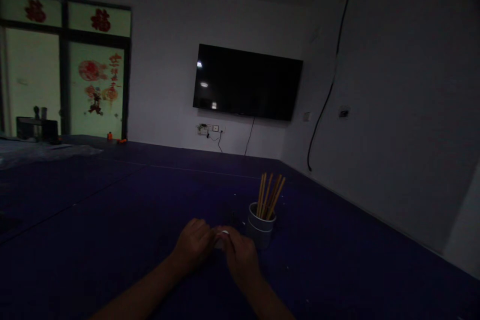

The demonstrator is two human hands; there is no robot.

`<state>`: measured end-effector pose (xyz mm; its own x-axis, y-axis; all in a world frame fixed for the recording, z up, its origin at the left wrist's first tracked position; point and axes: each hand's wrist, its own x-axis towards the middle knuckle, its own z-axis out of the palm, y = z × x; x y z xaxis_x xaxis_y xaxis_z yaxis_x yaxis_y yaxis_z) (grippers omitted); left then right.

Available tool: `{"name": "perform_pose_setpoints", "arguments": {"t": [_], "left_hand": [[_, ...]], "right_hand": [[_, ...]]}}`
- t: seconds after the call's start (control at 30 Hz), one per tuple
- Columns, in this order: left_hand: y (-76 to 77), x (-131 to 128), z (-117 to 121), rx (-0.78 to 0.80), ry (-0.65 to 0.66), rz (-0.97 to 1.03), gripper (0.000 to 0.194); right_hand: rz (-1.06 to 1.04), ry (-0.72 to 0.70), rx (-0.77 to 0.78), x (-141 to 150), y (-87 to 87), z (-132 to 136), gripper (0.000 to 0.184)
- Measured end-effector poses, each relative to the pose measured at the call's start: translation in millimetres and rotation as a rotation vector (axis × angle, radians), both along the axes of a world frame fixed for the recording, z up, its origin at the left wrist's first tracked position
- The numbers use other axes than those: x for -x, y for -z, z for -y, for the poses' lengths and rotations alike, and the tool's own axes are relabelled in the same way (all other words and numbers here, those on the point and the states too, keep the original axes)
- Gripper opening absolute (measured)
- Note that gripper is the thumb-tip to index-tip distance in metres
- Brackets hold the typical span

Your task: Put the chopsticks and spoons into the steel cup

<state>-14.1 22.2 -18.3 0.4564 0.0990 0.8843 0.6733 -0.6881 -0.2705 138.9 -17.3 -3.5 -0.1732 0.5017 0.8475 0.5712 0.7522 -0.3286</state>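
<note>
Both hands meet low in the middle of the head view, over a dark blue tabletop (142,240). My left hand (195,241) is closed, its fingertips pressed against a small white piece (219,244). From the other side my right hand (240,255) pinches the same piece, with a pale edge showing by the thumb and forefinger. Most of the piece is hidden by the fingers, and the dim light keeps me from telling its kind. Just beyond the right hand stands a grey cylindrical cup (259,232) with several thin wooden sticks (267,197) upright in it.
Small white scraps lie scattered about the cup. Clear plastic sheeting (45,152) and a dark box (37,129) are at the far left, and small orange items (110,136) stand near the door. A television (247,82) hangs on the back wall; a black cable (333,77) runs down the right wall.
</note>
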Motion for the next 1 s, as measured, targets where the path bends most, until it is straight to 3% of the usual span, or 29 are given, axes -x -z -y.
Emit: {"name": "perform_pose_setpoints", "arguments": {"t": [0.13,0.4,0.6,1.0], "left_hand": [[-1.9,2,3,0.116,-0.062,0.079,0.037],[4.1,3,-2,0.236,-0.053,0.132,0.037],[5.5,3,-1,0.258,-0.039,0.117,0.034],[7.4,4,-3,0.297,-0.023,0.124,0.031]], "right_hand": [[-0.253,0.062,0.049,-10,-4.6,2,0.036],[-0.755,0.48,0.03,-54,-23.4,-10,0.047],[-0.759,0.686,0.08,-76,-26.1,-23,0.05],[-0.703,0.676,0.161,-81,-19.5,-29,0.052]]}}
